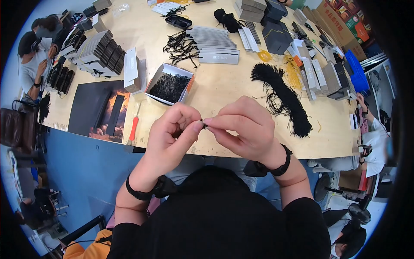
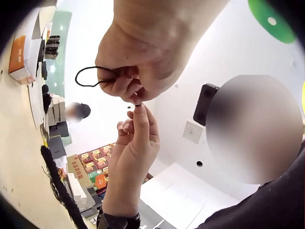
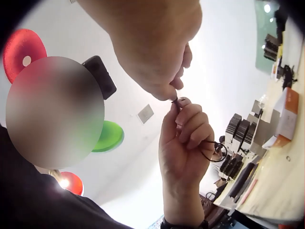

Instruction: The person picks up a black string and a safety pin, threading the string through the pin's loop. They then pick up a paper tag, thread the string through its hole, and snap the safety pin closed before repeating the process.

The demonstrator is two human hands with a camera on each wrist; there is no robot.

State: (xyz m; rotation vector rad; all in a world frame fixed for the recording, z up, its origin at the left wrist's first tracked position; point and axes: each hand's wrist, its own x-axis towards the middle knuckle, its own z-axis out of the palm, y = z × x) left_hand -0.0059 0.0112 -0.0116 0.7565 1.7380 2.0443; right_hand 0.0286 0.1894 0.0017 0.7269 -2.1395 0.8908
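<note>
Both hands meet fingertip to fingertip above the table's front part in the head view. The left hand (image 1: 172, 136) pinches a small piece of black cord (image 1: 204, 125) between thumb and index finger, its other fingers curled. From the opposite side, the right hand (image 1: 246, 127) pinches the same bit of cord. A thin black loop (image 2: 87, 77) sticks out from the left hand (image 2: 143, 62) in the left wrist view; the right wrist view also shows this loop (image 3: 215, 157) by that palm. Fingers hide most of the cord.
An open box (image 1: 189, 86) of black cords stands beyond the left hand. A black cord bundle (image 1: 284, 101) lies to the right. Grey strips (image 1: 213, 41) lie farther back; a red-handled tool (image 1: 134, 128) and a dark printed sheet (image 1: 86, 105) lie left.
</note>
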